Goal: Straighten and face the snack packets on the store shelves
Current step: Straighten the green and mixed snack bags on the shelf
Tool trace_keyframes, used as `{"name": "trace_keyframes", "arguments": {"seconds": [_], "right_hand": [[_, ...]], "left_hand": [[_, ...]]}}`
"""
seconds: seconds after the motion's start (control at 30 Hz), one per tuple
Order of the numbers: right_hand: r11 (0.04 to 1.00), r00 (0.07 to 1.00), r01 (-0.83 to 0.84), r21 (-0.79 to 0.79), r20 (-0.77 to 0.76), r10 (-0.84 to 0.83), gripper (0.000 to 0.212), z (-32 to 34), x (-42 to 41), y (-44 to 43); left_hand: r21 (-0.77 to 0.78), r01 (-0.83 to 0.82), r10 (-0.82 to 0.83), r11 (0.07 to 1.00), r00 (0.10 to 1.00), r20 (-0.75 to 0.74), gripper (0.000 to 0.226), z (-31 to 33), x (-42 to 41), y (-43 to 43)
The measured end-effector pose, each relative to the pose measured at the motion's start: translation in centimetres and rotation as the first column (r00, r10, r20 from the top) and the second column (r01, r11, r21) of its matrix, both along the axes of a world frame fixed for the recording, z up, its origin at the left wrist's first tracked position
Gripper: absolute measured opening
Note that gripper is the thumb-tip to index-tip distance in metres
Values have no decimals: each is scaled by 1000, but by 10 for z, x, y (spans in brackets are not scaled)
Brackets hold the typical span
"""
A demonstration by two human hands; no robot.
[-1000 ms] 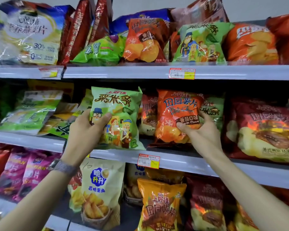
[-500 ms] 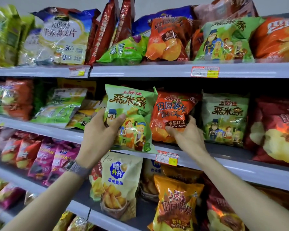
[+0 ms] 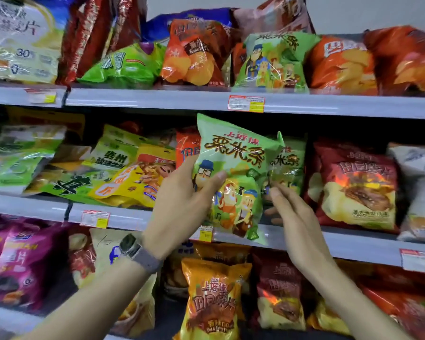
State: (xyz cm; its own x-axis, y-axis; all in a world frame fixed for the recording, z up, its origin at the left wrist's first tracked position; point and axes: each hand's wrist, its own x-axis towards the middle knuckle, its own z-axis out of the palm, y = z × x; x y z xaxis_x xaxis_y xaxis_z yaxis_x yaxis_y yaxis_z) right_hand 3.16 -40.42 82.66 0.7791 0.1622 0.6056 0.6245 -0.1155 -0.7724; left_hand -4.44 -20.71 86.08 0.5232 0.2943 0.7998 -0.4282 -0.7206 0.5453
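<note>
The grey metal middle shelf [image 3: 353,244] is running across the frame's centre. Over its lip the glossy green plastic snack packet with cartoon figures [image 3: 236,168] is hanging tilted, long axis upper left to lower right. The left hand [image 3: 182,200] is gripping its left side, thumb across the front. The right hand [image 3: 292,217], fingers nearly straight, is hovering at its right edge, contact unclear, nearer the matching green packet [image 3: 291,165] standing behind.

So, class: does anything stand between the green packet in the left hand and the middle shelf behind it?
Yes. The green packet, gripped by the left hand, hangs before the shelf edge. Directly behind it stand an orange packet and a matching green packet, filling that spot.
</note>
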Motion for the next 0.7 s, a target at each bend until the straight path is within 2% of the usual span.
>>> {"name": "trace_keyframes", "arguments": {"seconds": [0.13, 0.23, 0.33, 0.43, 0.5, 0.6, 0.7], "right_hand": [[995, 999, 47, -83, 4, -46, 55, -6, -3, -30], [976, 985, 171, -135, 60, -164, 62, -4, 15, -43], [957, 964, 262, -128, 91, -252, 64, 5, 36, -50], [936, 941, 329, -127, 130, -313, 58, 12, 52, -50], [915, 923, 372, -156, 166, -347, 52, 12, 62, -49], [895, 906, 411, -174, 191, -379, 50, 5, 71, -51], [871, 900, 427, -243, 203, -385, 49, 0, 73, -55]], "left_hand": [[68, 62, -61, 996, 998, -10, 15, -1, 41, -34], [64, 92, -91, 994, 996, -24, 30, -1, 78, -51], [-13, 135, -135, 991, 990, -37, 51, 0, 108, -65], [-78, 154, -157, 985, 987, -30, 73, 1, 126, -75], [-79, 191, -195, 979, 979, -53, 79, -1, 134, -78], [-69, 251, -257, 966, 961, -101, 81, -9, 142, -77], [-37, 300, -301, 953, 937, -176, 68, -14, 144, -67]]}}
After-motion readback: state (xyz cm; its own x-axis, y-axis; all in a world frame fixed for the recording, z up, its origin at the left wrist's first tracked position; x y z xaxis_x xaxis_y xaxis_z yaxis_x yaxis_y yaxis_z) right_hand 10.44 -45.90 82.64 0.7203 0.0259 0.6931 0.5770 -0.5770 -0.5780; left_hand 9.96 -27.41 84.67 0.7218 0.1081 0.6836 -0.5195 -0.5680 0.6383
